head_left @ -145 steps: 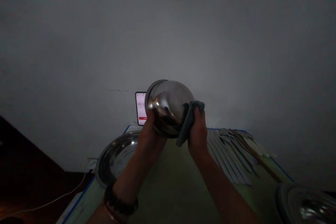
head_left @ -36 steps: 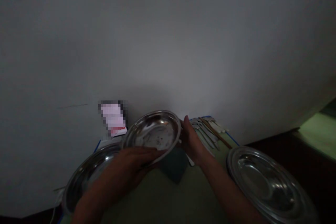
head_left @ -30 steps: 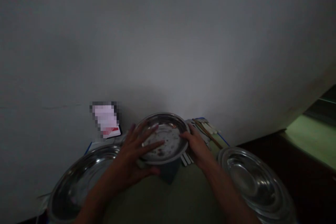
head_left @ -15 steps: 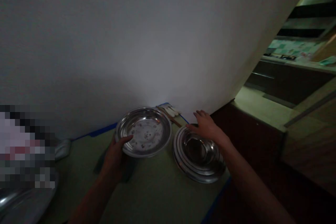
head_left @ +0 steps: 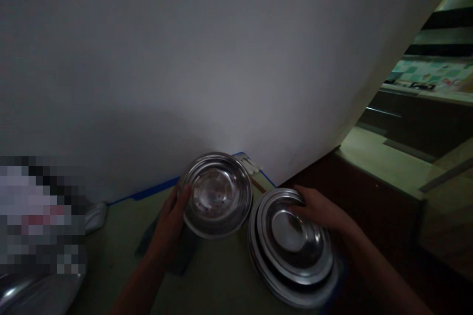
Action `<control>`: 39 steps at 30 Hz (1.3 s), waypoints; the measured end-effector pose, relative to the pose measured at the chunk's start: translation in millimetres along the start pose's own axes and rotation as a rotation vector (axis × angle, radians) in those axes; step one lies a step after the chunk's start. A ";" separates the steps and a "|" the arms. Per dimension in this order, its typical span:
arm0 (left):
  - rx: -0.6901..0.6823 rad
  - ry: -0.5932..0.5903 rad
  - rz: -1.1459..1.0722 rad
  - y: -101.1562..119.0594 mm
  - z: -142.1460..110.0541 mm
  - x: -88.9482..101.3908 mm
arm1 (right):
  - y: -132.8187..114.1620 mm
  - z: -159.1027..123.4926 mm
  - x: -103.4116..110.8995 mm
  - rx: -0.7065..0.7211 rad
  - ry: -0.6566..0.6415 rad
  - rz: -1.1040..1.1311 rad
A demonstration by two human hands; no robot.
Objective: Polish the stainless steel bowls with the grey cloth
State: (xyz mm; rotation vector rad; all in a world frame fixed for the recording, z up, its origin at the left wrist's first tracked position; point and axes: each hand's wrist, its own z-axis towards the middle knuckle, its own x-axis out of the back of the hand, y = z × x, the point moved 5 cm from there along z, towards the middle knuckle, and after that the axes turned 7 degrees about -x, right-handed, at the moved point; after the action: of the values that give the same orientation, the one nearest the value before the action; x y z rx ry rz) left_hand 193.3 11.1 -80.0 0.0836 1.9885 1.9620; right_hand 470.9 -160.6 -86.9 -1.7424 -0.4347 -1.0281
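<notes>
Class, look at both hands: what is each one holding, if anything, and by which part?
The left hand holds a metal dish by its left rim, thumb inside. The right hand grips the upper metal dish at right by its far rim.

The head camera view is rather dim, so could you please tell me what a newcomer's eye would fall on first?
Probably the shiny metal bowl just below the centre, held at its left rim by the left hand. Next might come the stacked metal dishes to its right, with the right hand on the rim of the top dish, then the green-and-white kitchen tiles at the far right.
</notes>
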 end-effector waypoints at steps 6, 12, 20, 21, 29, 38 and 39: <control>-0.132 -0.079 0.165 24.4 -3.2 -0.3 | 2.0 -11.5 -7.9 0.014 0.087 0.301; -0.162 -0.197 0.211 23.9 -9.2 -7.0 | 9.2 -14.6 -18.9 -0.100 0.170 0.627; -0.093 -0.366 -0.034 16.5 -25.4 -27.9 | -55.0 6.7 12.6 -0.036 0.342 0.677; -0.101 -0.349 -0.033 16.6 -26.3 -28.4 | -62.9 8.6 14.1 -0.013 0.370 0.592; -0.137 -0.259 0.084 7.9 -26.2 -23.6 | -89.6 18.8 -4.8 0.170 0.306 0.276; 0.112 -0.461 -0.084 -29.1 -33.2 -41.4 | -75.9 15.5 -43.1 -0.013 0.039 -0.018; 0.132 -0.500 -0.090 -33.2 -37.5 -44.6 | -77.5 10.8 -43.1 -0.034 0.058 -0.086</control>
State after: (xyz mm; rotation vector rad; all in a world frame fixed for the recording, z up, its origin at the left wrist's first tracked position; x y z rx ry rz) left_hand 231.1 -38.7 -104.1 0.4604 1.7466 1.5587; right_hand 396.9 -111.3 -77.4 -1.7321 -0.4608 -1.1506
